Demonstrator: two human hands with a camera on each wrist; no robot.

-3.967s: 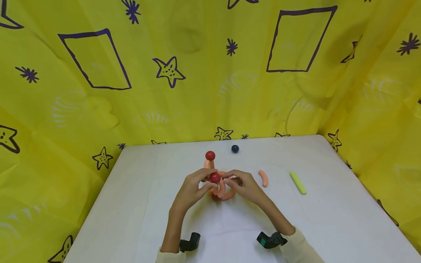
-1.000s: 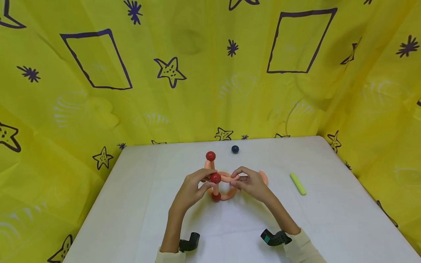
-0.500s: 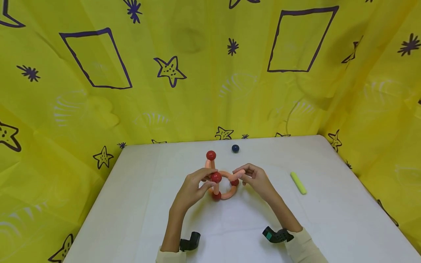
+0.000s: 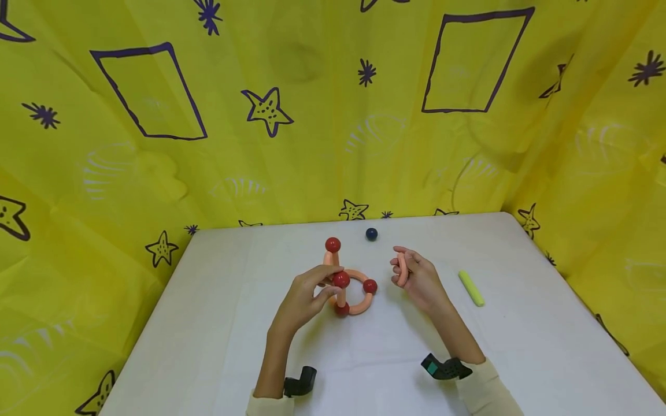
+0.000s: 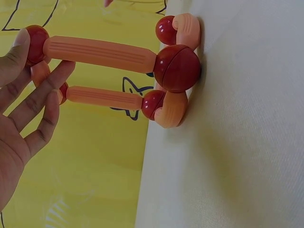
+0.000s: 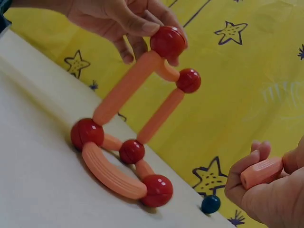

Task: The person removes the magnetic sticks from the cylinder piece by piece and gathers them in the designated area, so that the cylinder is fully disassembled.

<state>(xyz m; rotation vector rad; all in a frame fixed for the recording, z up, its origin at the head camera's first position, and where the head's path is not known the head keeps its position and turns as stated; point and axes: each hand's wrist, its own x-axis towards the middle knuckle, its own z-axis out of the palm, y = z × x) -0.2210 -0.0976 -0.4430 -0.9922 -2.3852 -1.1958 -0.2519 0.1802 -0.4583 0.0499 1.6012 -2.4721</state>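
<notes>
A frame of red balls and salmon-orange magnetic rods stands on the table. Its base is a ring of curved rods (image 6: pixel 111 175) and balls; two straight rods (image 5: pixel 102 53) rise from it. Between finger and thumb, my left hand (image 4: pixel 303 297) pinches the near top red ball (image 4: pixel 341 279). The far top ball (image 4: pixel 333 245) is joined to it by a curved rod, partly hidden by the left fingers. Right of the frame and apart from it, my right hand (image 4: pixel 425 286) holds a loose curved orange rod (image 4: pixel 402 270), seen end-on in the right wrist view.
Behind the frame, a dark blue ball (image 4: pixel 372 234) lies near the white table's (image 4: pixel 208 323) back edge. A yellow-green rod (image 4: pixel 471 288) lies to the right of my right hand. A yellow patterned curtain (image 4: pixel 312 173) hangs behind the table.
My right hand has drawn back from the frame to the right, with a curved rod in its fingers. The loose curved rod on the table is out of sight. The left hand stays put.
</notes>
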